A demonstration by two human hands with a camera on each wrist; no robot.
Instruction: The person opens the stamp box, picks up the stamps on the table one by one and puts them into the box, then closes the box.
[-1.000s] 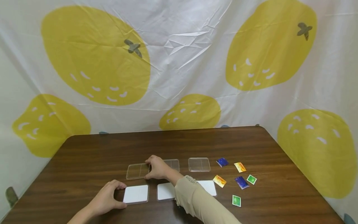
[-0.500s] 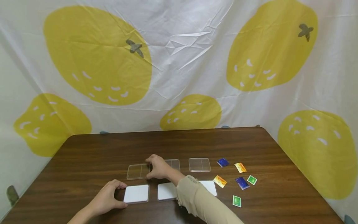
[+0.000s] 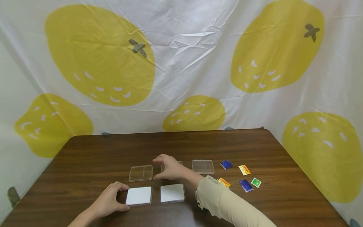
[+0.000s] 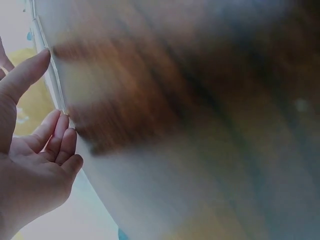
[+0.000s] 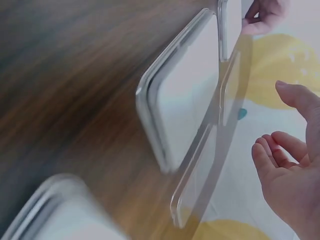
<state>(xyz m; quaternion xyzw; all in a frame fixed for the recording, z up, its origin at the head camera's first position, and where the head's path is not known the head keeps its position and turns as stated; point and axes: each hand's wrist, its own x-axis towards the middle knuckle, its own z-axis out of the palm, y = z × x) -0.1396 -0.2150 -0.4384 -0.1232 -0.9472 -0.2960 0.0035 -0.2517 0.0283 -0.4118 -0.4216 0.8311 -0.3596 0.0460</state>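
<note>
My left hand (image 3: 106, 200) holds the left edge of a shallow clear plastic case (image 3: 139, 195) with a white inside, thumb at the near corner and fingers at the far one. In the left wrist view, fingertips and thumb meet the case's rim (image 4: 54, 82). My right hand (image 3: 171, 167) hovers over the middle clear lid (image 3: 180, 163), mostly covering it in the head view; its fingers are loosely bent around nothing. The left clear lid (image 3: 141, 173) lies just beside its fingertips. A second white-filled case (image 3: 172, 193) lies below that hand.
A third white-filled case (image 5: 67, 217) is largely behind the right sleeve (image 3: 227, 201) in the head view. Farther right lie a third clear lid (image 3: 202, 166) and small printed pieces: blue (image 3: 226, 164), orange (image 3: 244, 170) and green (image 3: 256, 183). A lemon-print cloth (image 3: 181, 63) hangs behind the table.
My right hand has left the left lid's right edge and shifted right over the middle lid. Its sleeve now covers the third case and the nearest green piece. The left hand stays in place.
</note>
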